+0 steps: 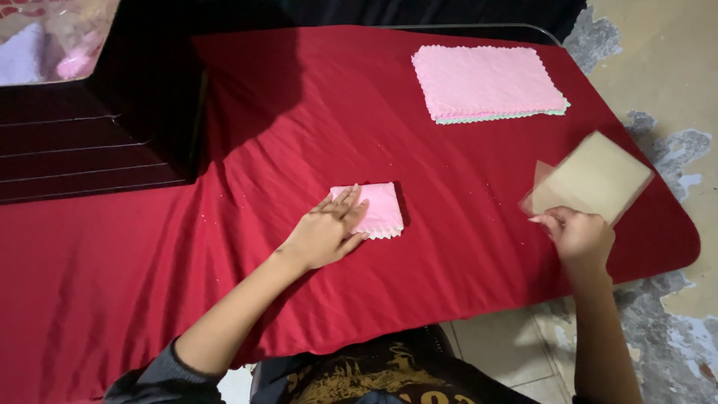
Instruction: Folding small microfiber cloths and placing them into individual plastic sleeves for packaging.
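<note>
My left hand (329,228) lies flat, fingers together, on a small folded pink cloth (380,206) with scalloped edges in the middle of the red tablecloth (299,120). My right hand (577,233) is near the table's right edge and grips the corner of a thin, translucent tan square packet (594,178) that is lifted off the table.
A flat stack of pink cloths (485,79) with a green one underneath lies at the back right. A dark box (97,135) stands at the back left, with a clear plastic bag (52,37) behind it. Worn concrete floor (673,67) shows past the table's right edge.
</note>
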